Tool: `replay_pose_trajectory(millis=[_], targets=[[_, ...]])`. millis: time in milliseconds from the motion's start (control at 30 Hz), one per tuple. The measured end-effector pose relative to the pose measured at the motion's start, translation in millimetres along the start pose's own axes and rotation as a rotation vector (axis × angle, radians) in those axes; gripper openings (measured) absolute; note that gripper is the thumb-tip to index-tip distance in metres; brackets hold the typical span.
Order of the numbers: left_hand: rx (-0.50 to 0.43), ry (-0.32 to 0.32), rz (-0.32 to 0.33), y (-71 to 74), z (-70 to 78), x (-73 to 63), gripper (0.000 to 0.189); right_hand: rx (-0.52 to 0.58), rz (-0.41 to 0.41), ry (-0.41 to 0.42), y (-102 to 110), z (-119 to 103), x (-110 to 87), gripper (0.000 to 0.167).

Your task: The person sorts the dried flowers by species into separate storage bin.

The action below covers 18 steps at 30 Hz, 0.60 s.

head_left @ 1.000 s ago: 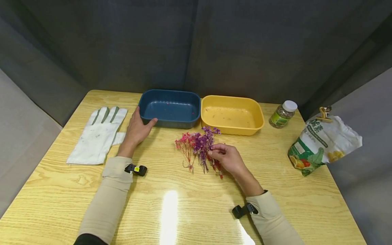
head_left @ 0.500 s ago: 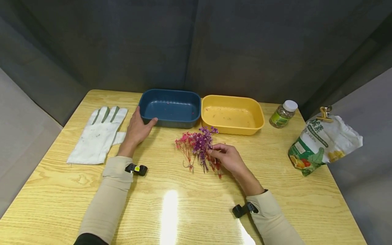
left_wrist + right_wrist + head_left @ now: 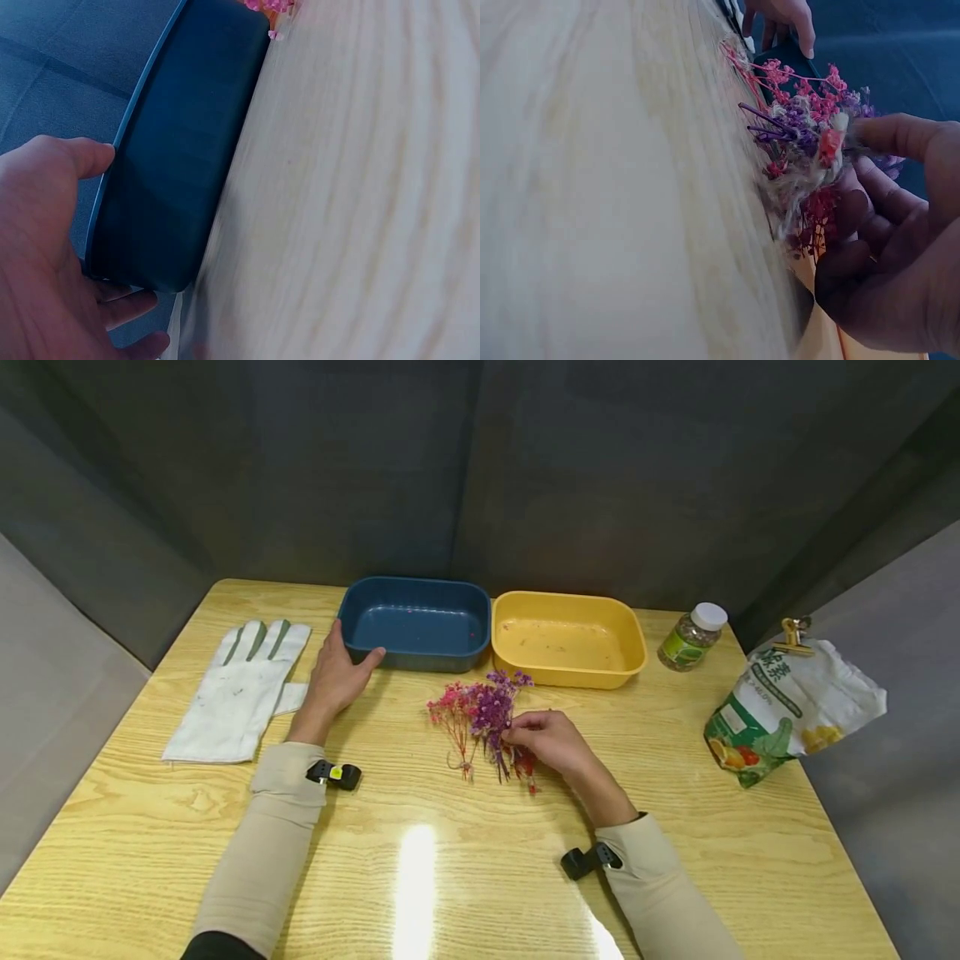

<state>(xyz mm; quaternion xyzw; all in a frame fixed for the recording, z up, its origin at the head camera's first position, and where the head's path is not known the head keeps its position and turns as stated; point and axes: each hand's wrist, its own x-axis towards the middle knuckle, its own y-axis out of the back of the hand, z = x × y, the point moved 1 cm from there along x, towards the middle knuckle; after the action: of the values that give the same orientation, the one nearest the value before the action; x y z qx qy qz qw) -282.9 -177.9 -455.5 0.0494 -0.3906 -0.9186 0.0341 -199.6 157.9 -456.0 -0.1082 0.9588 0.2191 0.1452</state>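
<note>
My left hand holds the front left corner of a blue plastic tub, thumb on the rim and fingers round the left side. Between thumb and fingers, my right hand pinches a bunch of red dried flowers near its twine tie. Purple dried flowers lie right beside the fingertips, and pink ones are farther left on the table. In the right wrist view the bunches overlap, and the purple stems point toward the table. The right fingers partly hide the red bunch.
A yellow tub stands right of the blue one, bits scattered on its floor. White work gloves lie at left. At right are a white-lidded jar and a clipped fertilizer bag. A dark curtain hangs behind the table.
My right hand has shifted slightly left, drawing the red bunch closer in beside the purple flowers. The left hand stays on the blue tub.
</note>
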Motion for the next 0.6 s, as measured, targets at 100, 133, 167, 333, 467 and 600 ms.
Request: replay_pose_trajectory(millis=[100, 133, 167, 333, 467, 600], targets=[[0.005, -0.001, -0.001, 0.3, 0.5, -0.4, 0.101, 0.016, -0.045, -0.001, -1.7, 0.2, 1.3, 0.022], [0.004, -0.001, -0.002, 0.4, 0.6, -0.5, 0.101, 0.021, -0.052, 0.002, -2.0, 0.4, 1.6, 0.022], [0.004, -0.001, -0.003, 0.5, 0.8, -0.7, 0.1, 0.034, -0.062, 0.005, -2.4, 0.7, 1.9, 0.021], [0.008, 0.004, -0.008, 0.8, 2.2, -1.4, 0.1, 0.096, -0.095, 0.029, -3.2, 2.2, 2.5, 0.014], [0.015, 0.01, -0.009, 0.6, 2.7, -1.4, 0.1, 0.132, -0.148, 0.055, -1.4, 3.1, 0.9, 0.013], [0.016, 0.009, -0.008, 0.3, 3.0, -1.6, 0.1, 0.127, -0.184, 0.067, 1.2, 3.5, -2.1, 0.009]])
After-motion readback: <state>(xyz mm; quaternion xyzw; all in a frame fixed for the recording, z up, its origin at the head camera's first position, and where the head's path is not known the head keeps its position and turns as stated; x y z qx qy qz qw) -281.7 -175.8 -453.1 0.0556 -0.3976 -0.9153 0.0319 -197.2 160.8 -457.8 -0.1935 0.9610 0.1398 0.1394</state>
